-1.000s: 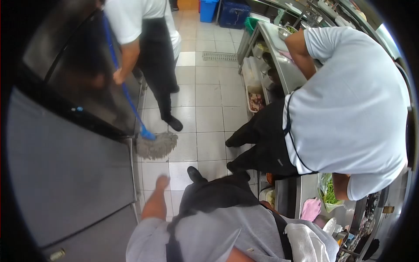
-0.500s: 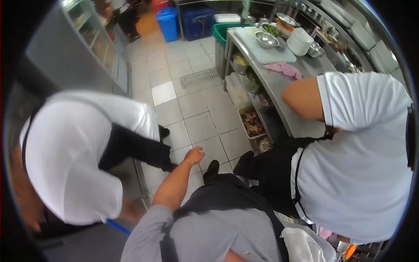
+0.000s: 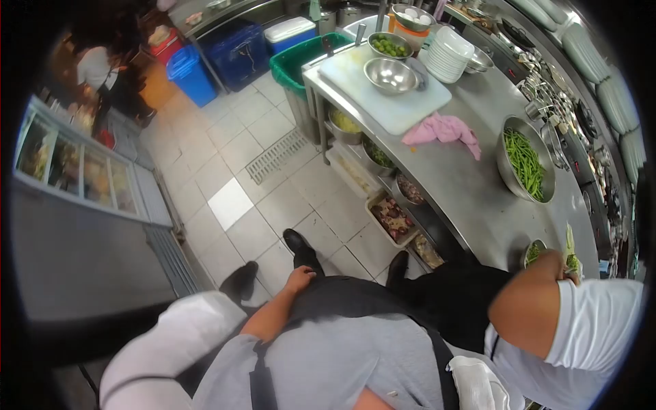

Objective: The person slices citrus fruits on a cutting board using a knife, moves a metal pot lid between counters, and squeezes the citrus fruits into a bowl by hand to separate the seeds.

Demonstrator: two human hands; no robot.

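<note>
My left hand (image 3: 298, 279) hangs beside the front of my black apron (image 3: 352, 297), close to or touching it. Its fingers are loosely bent and hold nothing that I can see. Of my right arm only a bit of forearm (image 3: 372, 400) shows at the bottom edge; that hand is out of view. My black shoe (image 3: 296, 242) points forward on the tiles. A white cloth (image 3: 477, 384) hangs at my right side. On my right, a co-worker's arm (image 3: 529, 307) reaches over the steel table (image 3: 471, 181), near a small bowl of greens (image 3: 535, 253).
The table carries a large bowl of green beans (image 3: 525, 162), a pink cloth (image 3: 444, 133), a cutting board (image 3: 383, 102) and stacked plates (image 3: 449, 55). Food tubs (image 3: 391, 219) stand beneath. Another co-worker (image 3: 171, 348) is close at left, beside a glass-door fridge (image 3: 82, 164).
My view has swung right and forward, showing more of the table and the green beans. My left hand has drawn back toward my apron. The co-worker at left has slipped lower in view.
</note>
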